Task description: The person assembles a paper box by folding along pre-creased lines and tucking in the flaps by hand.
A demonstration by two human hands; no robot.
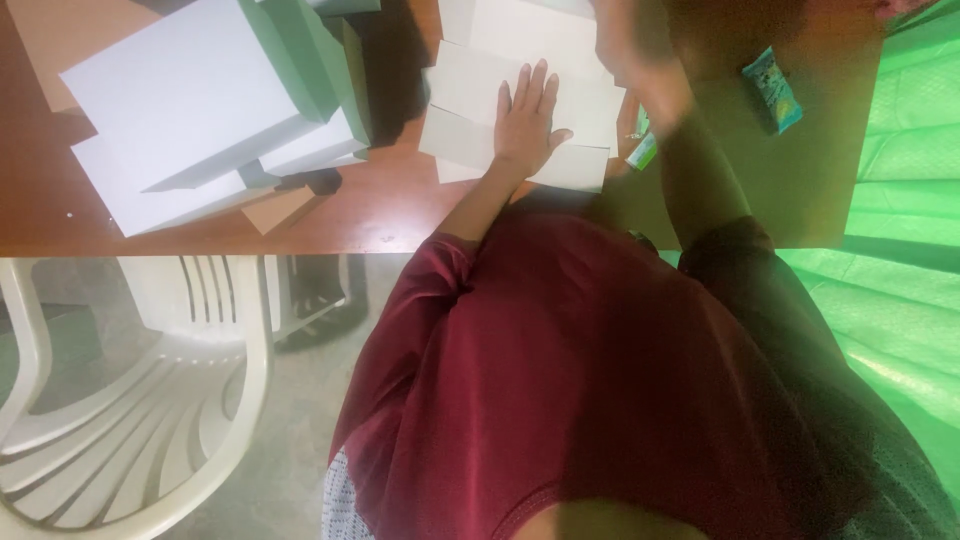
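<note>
Cardboard sheet [520,110], a flat pale one with fold lines, lies on the brown table [380,210] close to its near edge, right in front of the person in the maroon shirt [560,380]. Left hand [527,118] is spread flat on it, palm down, fingers together and pointing away from the body, which looks like it's just pinning the sheet so it doesn't slide or spring back along the creases. Right hand [632,45] is up at the far side of the same sheet, but it's motion-blurred, so I can't tell whether it's gripping a flap or simply open over it.

Off toward the table's left end sits a stack of white boxes [210,110], already folded up, with green side panels showing; they lean on each other a bit unevenly. A thin tan offcut pokes out from under them near the front edge.

Packaging-wise: a small teal packet [773,88] lies toward the table's right end, well apart from the sheet, and another small green-and-white packet [644,150] is just beside the sheet's right corner, partly hidden by the right forearm. Print on both is too small to make out anyway.

Below the table's near edge there's a white plastic chair [130,400], and green cloth [900,200] hangs on the right.
</note>
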